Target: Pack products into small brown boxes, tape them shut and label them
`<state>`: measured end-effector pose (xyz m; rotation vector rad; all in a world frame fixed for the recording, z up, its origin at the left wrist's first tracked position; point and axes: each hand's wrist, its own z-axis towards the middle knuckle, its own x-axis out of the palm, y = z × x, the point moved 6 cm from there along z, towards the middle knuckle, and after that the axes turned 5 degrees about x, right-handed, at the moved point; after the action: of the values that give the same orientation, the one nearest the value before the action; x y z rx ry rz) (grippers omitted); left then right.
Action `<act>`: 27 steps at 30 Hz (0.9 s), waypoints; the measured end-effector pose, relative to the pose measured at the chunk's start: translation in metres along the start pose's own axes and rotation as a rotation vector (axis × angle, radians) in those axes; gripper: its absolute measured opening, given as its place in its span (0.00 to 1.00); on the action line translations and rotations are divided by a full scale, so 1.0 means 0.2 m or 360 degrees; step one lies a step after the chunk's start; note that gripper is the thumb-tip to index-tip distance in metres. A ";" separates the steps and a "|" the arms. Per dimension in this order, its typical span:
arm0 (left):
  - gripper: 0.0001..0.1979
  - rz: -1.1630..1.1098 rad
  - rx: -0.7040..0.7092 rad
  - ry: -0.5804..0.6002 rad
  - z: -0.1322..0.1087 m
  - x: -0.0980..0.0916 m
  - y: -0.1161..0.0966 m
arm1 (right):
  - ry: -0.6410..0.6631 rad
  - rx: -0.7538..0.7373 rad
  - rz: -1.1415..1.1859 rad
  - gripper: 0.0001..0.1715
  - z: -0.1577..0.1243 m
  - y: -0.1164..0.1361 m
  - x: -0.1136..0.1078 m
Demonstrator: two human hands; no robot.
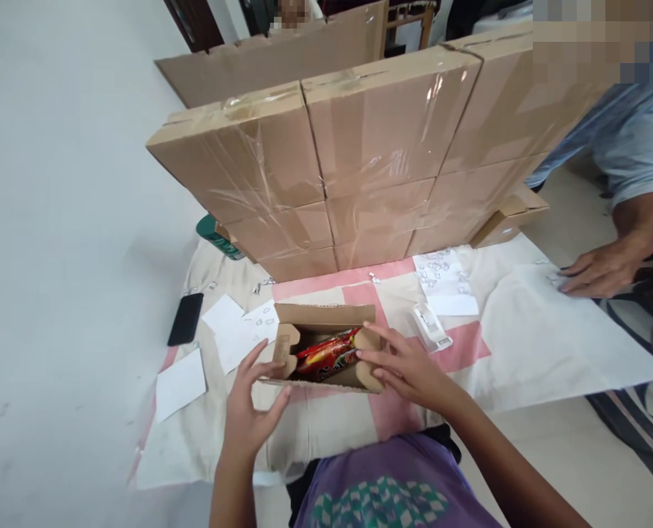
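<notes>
An open cardboard box (326,314) stands on the cloth-covered table, its flaps raised. Inside it lies a red and yellow packet (327,355). At the box's left end is my left hand (253,403), fingers apart, with fingertips at the left flap and the thumb near the front edge. My right hand (406,367) is at the other end, its spread fingers resting on the right flap. Neither hand is wrapped round anything.
Behind the box rises a wall of taped cartons (381,139). A phone (185,320), paper sheets (181,384), a white tape dispenser (432,327) and a green can (219,236) lie around. Another person's hand (604,268) rests at the table's right.
</notes>
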<state>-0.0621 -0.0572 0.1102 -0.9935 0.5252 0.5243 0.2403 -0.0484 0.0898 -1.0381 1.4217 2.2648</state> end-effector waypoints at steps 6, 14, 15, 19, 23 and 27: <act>0.32 -0.0026 -0.0441 -0.0024 0.08 0.11 0.25 | -0.0290 0.0253 0.0462 0.29 0.05 -0.09 0.10; 0.43 -0.0537 -0.0631 -0.0133 -0.02 0.27 0.27 | -0.0539 0.0420 0.0914 0.36 0.13 -0.18 0.06; 0.42 -0.0505 -0.0642 -0.0170 -0.02 0.26 0.27 | -0.0581 0.0333 0.0892 0.34 0.14 -0.16 0.04; 0.22 -0.0306 -0.0463 -0.0181 0.03 0.22 0.22 | -0.0535 0.0127 0.0710 0.13 0.15 -0.13 0.03; 0.16 -0.0252 -0.0482 -0.0199 0.08 0.21 0.19 | -0.0568 0.0193 0.0688 0.12 0.13 -0.17 0.09; 0.18 -0.0301 -0.0589 -0.0150 0.09 0.23 0.20 | -0.0664 0.0263 0.0782 0.13 0.14 -0.21 0.10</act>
<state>-0.0493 -0.0156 0.0637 -1.3492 0.2488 0.5049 0.2388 -0.0058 0.0553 -0.1486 1.7636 2.4248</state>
